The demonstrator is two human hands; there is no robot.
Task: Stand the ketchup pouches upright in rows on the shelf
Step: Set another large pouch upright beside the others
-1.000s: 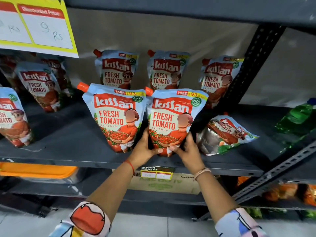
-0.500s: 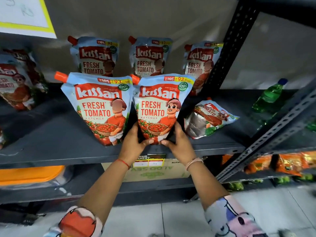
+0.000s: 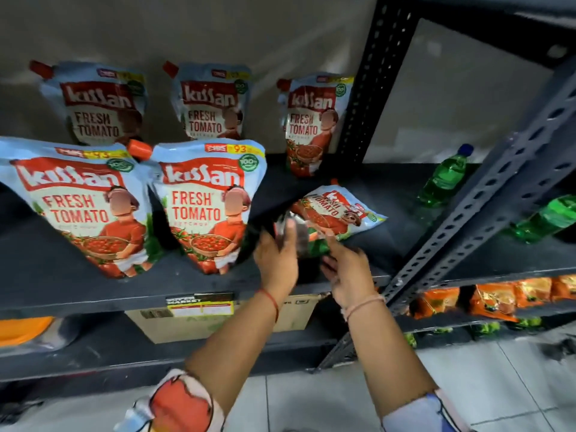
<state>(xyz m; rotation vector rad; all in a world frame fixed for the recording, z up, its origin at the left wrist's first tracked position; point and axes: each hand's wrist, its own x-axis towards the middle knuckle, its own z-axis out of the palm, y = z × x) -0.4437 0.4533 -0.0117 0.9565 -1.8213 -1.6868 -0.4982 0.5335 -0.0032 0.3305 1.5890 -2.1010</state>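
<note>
Reaching: both hands are at the near end of the fallen pouch (image 3: 335, 213), blurred by motion.
Left hand (image 3: 277, 260): fingers spread and pointing up, tips over the pouch's silvery base — whether they touch it I cannot tell.
Right hand (image 3: 349, 269): fingers loosely apart, forefinger stretched toward the pouch's lower edge; no closed grip shows.
Fallen pouch: lies flat on the shelf (image 3: 46, 275), print up, pale blue with a red band and tomato art; long axis runs from the near-left base to the far-right top, slanted across the shelf.
Front row: two pouches stand upright near the shelf's front edge, left pouch (image 3: 78, 207) and middle pouch (image 3: 208, 204), side by side and almost touching, orange spout (image 3: 139, 148) between their tops.
Open room: bare shelf around the fallen pouch, bounded on the right by the slotted post (image 3: 361, 98) and the slanting brace (image 3: 486, 194).
Back row: three upright pouches against the wall — back left (image 3: 96, 104), back middle (image 3: 212, 104), back right (image 3: 313, 123).
Beyond the post: green bottles (image 3: 445, 179) lying on the next shelf.
</note>
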